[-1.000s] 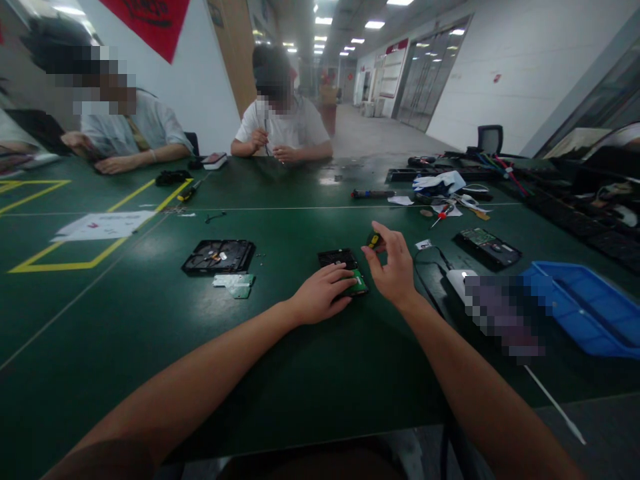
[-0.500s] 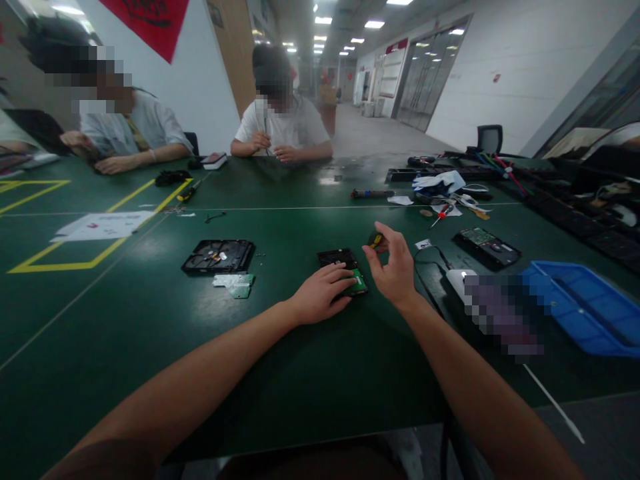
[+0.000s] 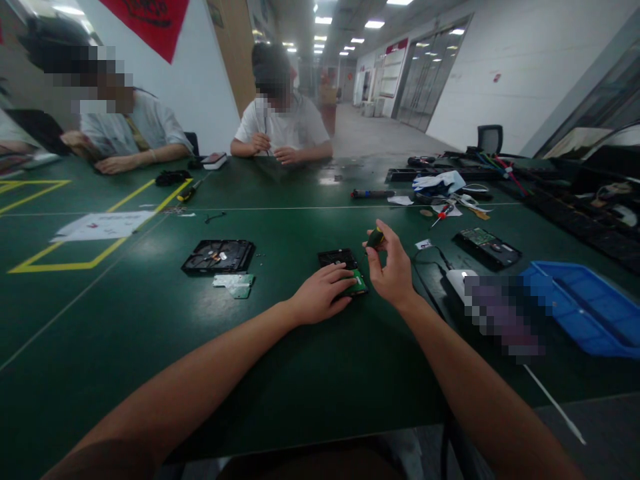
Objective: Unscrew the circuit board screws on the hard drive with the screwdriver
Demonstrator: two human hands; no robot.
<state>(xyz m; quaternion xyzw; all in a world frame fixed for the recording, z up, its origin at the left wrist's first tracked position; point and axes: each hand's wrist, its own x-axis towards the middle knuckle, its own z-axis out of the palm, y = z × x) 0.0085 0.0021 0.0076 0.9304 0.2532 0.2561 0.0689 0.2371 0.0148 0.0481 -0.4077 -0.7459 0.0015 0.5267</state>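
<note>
A hard drive (image 3: 339, 256) with a green circuit board lies on the table in front of me. My left hand (image 3: 325, 292) holds it down, fingers stretched across the board and thumb along the near side; the hand hides part of it. Just right of the drive, my right hand (image 3: 389, 261) grips a screwdriver (image 3: 375, 237) by its dark handle with yellow marks. Its tip points down toward the drive's right side; whether it touches is too small to tell. To the left sits another hard drive (image 3: 220, 256), with a loose circuit board (image 3: 235, 285) before it and tiny screws beside it.
On the right are a third hard drive (image 3: 487, 247), a cabled device (image 3: 493, 310) partly blurred out, and a blue tray (image 3: 583, 307). Gloves (image 3: 440, 181) and tools lie further back. Two people sit across the table; a paper sheet (image 3: 103, 225) lies left.
My right hand has tilted the screwdriver, so its handle now stands more upright and its tip points down. My left hand and the hard drive have stayed in place.
</note>
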